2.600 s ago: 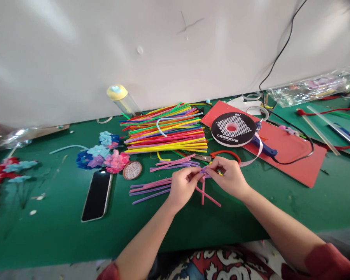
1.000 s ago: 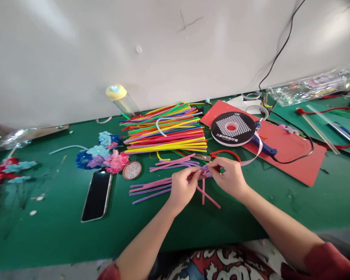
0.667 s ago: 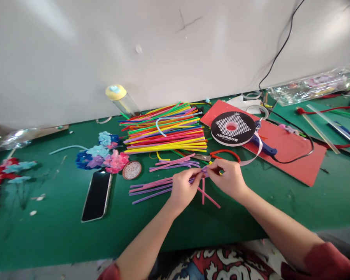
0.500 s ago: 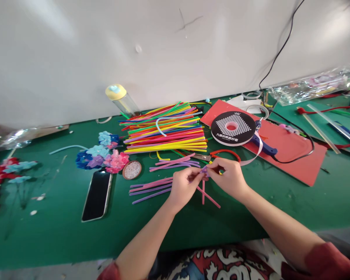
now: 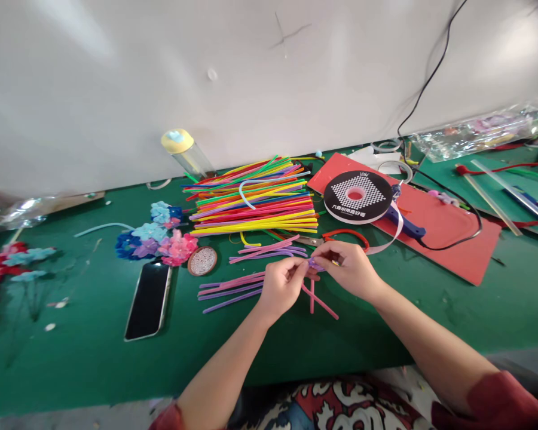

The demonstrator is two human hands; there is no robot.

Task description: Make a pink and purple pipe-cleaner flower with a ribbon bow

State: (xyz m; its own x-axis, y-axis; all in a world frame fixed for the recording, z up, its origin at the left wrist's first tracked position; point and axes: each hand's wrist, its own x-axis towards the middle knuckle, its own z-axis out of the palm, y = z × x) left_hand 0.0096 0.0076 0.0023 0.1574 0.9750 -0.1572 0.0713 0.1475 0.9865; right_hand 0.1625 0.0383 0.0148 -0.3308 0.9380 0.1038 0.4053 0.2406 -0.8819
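Between my fingertips is a small purple pipe cleaner piece (image 5: 314, 263), bent into a shape mostly hidden by the fingers. My left hand (image 5: 283, 285) pinches it from the left, and my right hand (image 5: 347, 269) pinches it from the right. Short pink pipe cleaners (image 5: 318, 303) lie crossed on the table just below the hands. Left of my left hand rests a row of cut pink and purple pipe cleaners (image 5: 231, 289). Another small cut bunch (image 5: 266, 251) lies just beyond it. Scissors with red handles (image 5: 347, 233) lie behind my right hand, partly covered.
A large pile of coloured pipe cleaners (image 5: 255, 203) lies behind the hands. A ribbon spool (image 5: 358, 197) and blue-handled glue gun (image 5: 406, 221) rest on a red folder (image 5: 452, 239). Leftward are a phone (image 5: 147, 300), a bead dish (image 5: 202, 261) and pipe cleaner flowers (image 5: 178, 247).
My fingers have shifted slightly around the purple piece, and more of the left fingertips shows beneath it. Both hands stay in nearly the same place. Nothing else has visibly moved.
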